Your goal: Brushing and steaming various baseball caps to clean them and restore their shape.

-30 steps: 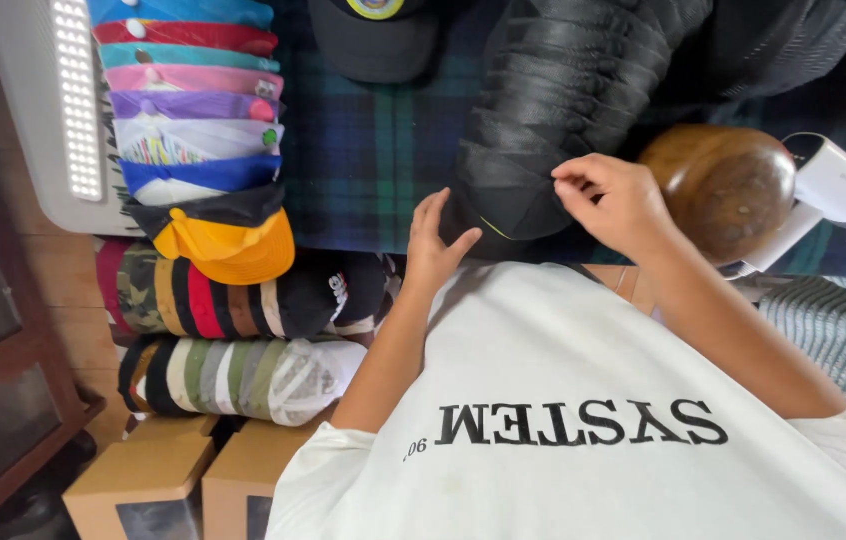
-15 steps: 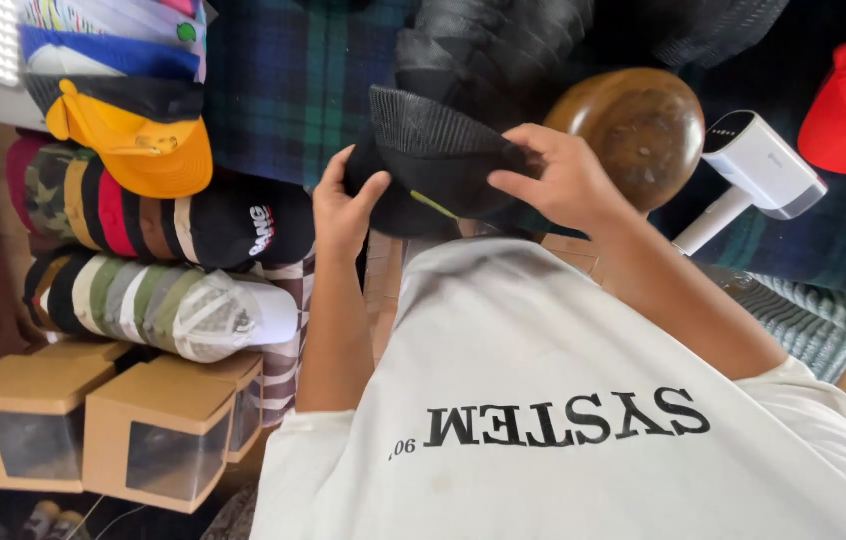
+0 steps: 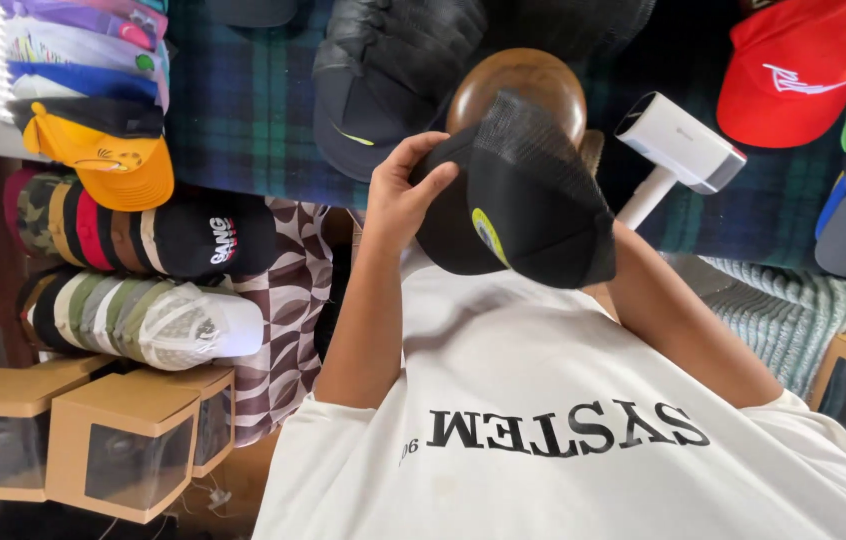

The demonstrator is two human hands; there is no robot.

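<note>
Head view shows the left hand (image 3: pixel 398 195) pinching the black mesh cap (image 3: pixel 518 195) above the wooden hat form (image 3: pixel 528 80), the right hand hidden behind it, grip untellable; a loose one-sided pinch might let it drop.

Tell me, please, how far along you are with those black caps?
Done: one black cap is off the black stack and held up in front of the wooden block. In hand: the left hand grips its edge, while the right hand is hidden behind it. Left: the cap is not on the block, and the white device lies untouched.
</note>
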